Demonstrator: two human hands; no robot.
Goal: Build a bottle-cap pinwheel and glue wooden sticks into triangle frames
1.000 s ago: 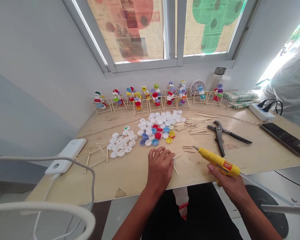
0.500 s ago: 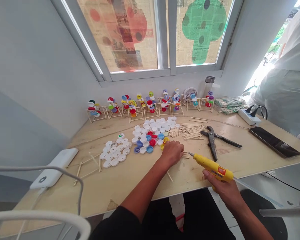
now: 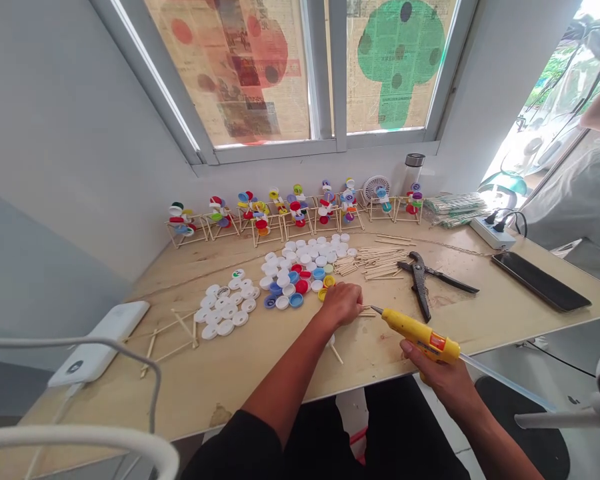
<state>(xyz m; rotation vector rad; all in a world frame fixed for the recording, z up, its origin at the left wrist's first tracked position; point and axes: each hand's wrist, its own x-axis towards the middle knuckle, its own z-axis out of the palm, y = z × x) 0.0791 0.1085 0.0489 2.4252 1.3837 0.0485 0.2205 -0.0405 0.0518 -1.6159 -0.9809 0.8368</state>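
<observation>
The right hand clenches a yellow hot glue gun by its grip, aiming the nozzle toward the short wooden sticks just beside the left hand. That hand's curled fingers bear down near the sticks on the plywood tabletop, perhaps steadying them; whether they pinch one is unclear. Bottle caps lie within easy reach.

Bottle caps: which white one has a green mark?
The white cap at the top of the left pile, the only one there with green on it.
</observation>
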